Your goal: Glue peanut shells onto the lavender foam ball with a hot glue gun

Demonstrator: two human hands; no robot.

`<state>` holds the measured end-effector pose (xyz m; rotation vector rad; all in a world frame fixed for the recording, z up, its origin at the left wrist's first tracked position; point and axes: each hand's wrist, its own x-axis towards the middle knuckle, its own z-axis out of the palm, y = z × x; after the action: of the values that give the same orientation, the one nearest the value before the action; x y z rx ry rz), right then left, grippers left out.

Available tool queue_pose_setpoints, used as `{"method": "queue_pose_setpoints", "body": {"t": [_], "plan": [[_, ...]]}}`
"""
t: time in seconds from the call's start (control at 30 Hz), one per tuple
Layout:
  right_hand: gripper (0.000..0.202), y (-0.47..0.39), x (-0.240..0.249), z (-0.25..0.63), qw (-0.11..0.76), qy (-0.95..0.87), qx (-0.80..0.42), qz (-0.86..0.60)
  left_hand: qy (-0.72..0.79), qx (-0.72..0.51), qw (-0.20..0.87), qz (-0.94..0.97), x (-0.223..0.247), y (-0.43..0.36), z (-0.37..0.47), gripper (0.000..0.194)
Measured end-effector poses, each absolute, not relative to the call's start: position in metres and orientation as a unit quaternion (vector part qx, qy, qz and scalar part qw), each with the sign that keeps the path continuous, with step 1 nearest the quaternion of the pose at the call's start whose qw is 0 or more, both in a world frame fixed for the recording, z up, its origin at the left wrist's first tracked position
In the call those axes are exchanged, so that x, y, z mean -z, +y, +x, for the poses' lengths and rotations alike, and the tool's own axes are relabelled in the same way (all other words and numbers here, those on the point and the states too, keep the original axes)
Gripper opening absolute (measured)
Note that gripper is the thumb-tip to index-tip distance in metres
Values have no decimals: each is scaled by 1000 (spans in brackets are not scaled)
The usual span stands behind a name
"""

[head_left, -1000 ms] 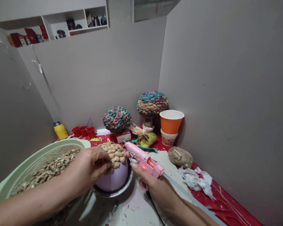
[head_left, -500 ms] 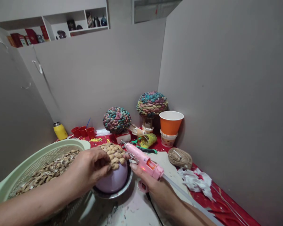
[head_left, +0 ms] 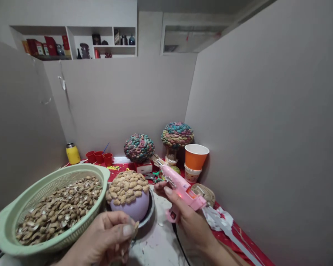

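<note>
A purple ball [head_left: 137, 209], its top covered with peanut shells [head_left: 127, 186], rests in a metal bowl [head_left: 151, 214]. In front of the ball, my left hand [head_left: 111, 236] pinches a small piece of peanut shell [head_left: 135, 228] between thumb and fingers. My right hand [head_left: 190, 218] is wrapped round a pink glue gun [head_left: 180, 184] to the right of the ball, its nozzle pointing up and left, away from the shells. An orange-red light glows on the gun.
A green basket [head_left: 105, 184] of peanut shells stands at the left. Behind are two colourful shell-covered balls [head_left: 139, 147], red cups [head_left: 99, 157], a yellow jar [head_left: 73, 154] and an orange paper cup [head_left: 196, 159]. Twine [head_left: 207, 193] and crumpled tissue [head_left: 215, 218] lie at the right.
My left hand has left the ball and come nearer, now with a shell piece. The glue gun has moved right, away from the ball. The view has tilted up.
</note>
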<state>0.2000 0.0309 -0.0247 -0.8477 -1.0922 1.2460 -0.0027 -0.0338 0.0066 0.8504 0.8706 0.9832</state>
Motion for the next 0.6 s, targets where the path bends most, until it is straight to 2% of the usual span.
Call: {"method": "queue_pose_setpoints", "body": {"t": [0.1,0.2,0.27,0.43,0.6], "plan": [[39,17,16,198,572,-490,-556,-350,333,-423,781,317,0,-30,7,29],[45,-3,14,198,502,-535,-578,-357,323,-414,802,283,4,-27,13,27],[46,-19,16,199,484,-556,-564,-372,323,-411,806,277,8,-27,15,25],[39,-46,21,199,505,-577,-501,-402,303,-402,825,259,19,-27,20,25],[40,-50,39,194,524,-524,-528,-416,292,-387,835,259,24,-28,26,20]]}}
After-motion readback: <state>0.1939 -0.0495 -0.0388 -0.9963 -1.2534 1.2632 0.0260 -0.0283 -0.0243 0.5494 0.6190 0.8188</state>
